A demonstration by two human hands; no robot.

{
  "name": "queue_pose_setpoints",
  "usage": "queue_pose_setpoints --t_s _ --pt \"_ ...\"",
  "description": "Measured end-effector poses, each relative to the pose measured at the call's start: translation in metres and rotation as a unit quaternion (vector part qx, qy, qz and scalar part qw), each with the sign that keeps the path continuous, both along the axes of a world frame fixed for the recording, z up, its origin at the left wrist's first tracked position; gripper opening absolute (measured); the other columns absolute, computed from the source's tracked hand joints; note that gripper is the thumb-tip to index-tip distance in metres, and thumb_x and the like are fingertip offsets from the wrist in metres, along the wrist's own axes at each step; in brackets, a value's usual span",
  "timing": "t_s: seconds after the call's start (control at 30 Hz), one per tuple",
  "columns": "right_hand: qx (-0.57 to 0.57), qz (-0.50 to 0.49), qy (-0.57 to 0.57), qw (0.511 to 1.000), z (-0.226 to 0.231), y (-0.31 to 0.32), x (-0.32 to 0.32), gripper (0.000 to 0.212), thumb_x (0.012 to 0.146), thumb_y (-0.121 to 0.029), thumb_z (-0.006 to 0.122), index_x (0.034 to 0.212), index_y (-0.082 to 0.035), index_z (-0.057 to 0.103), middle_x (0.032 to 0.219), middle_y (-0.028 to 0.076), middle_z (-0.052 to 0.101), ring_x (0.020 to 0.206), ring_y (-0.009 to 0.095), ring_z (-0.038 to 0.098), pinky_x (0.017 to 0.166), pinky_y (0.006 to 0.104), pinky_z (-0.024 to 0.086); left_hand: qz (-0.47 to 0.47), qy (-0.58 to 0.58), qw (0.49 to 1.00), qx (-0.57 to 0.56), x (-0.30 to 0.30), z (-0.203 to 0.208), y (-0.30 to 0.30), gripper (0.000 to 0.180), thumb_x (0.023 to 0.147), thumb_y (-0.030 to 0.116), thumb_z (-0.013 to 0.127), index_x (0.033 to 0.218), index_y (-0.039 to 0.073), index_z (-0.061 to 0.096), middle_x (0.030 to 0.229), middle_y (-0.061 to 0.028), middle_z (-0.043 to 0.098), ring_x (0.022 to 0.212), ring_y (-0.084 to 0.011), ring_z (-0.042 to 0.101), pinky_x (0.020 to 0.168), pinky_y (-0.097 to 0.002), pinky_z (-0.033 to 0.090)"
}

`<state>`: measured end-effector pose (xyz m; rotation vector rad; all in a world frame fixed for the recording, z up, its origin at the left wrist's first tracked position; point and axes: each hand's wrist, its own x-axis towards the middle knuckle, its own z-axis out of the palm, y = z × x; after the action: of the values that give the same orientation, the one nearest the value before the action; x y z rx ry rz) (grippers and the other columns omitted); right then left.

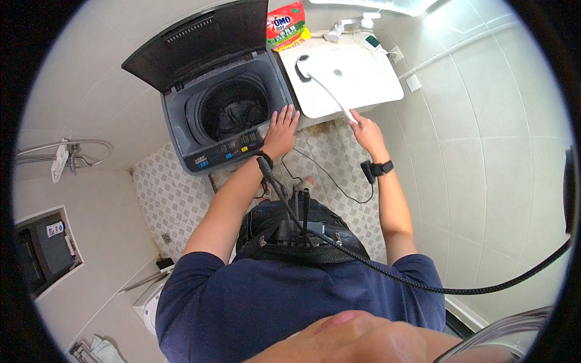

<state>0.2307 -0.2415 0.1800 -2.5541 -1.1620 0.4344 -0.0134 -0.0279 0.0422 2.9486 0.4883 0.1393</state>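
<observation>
My right hand [367, 132] is closed round the end of a white long-handled scrub brush [330, 91]. The brush's dark-bristled head is over the left side of a white washbasin [378, 91]; whether the bristles touch the basin I cannot tell. To the left stands a dark grey top-loading washing machine [175, 115], its black lid [206, 42] raised and the dark drum [235, 106] exposed. My left hand [281, 130] lies with fingers outstretched on the machine's front right corner, beside the control panel, and holds nothing.
A red and green detergent bag [288, 27] stands behind the basin's left corner. A white tap [348, 28] is at the basin's back edge. Black cables [339, 187] hang between my wrists. A shower hose [91, 145] and a wall niche [57, 248] are at left.
</observation>
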Motion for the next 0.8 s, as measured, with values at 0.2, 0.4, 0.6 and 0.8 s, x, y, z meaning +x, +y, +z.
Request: queue_pose_setpoints --t_s 0.2,0.4,0.6,0.8 --pt "-0.005 0.023 -0.035 0.999 -0.006 0.068 -0.001 0.051 0.111 -0.037 0.061 0.161 -0.026 0.062 0.115 0.026 0.079 0.11 0.049 0.074 0.095 0.0576 0.059 -0.003 -0.002 1.0 -0.02 -0.001 -0.002 0.002 0.091 0.101 0.023 0.073 0.178 0.007 0.027 0.186 -0.0227 0.019 0.171 -0.0411 0.018 0.137 -0.0613 0.018" --pt "-0.031 0.037 -0.064 0.997 0.018 0.032 -0.028 0.05 0.11 -0.034 0.062 0.159 -0.027 0.063 0.11 0.023 0.08 0.105 0.046 0.076 0.09 0.0582 0.061 -0.011 -0.05 0.997 -0.05 -0.002 -0.002 0.003 0.085 0.098 0.019 0.067 0.175 0.005 0.035 0.183 -0.0242 0.025 0.17 -0.0409 0.024 0.137 -0.0602 0.017" --pt "-0.069 -0.024 -0.03 0.997 0.051 -0.055 -0.079 0.048 0.108 -0.033 0.066 0.157 -0.029 0.066 0.109 0.021 0.081 0.105 0.044 0.077 0.089 0.0574 0.062 -0.018 -0.06 0.998 -0.032 -0.004 -0.006 0.006 0.083 0.098 0.018 0.065 0.174 0.004 0.036 0.183 -0.0246 0.027 0.17 -0.0416 0.024 0.137 -0.0621 0.017" --pt "-0.015 -0.042 -0.009 0.999 0.015 -0.011 -0.073 0.048 0.108 -0.033 0.066 0.155 -0.025 0.067 0.111 0.022 0.081 0.108 0.045 0.077 0.092 0.0569 0.061 -0.013 -0.056 0.998 -0.028 -0.003 -0.004 0.003 0.083 0.098 0.018 0.064 0.174 0.003 0.036 0.183 -0.0253 0.026 0.17 -0.0415 0.024 0.137 -0.0621 0.017"
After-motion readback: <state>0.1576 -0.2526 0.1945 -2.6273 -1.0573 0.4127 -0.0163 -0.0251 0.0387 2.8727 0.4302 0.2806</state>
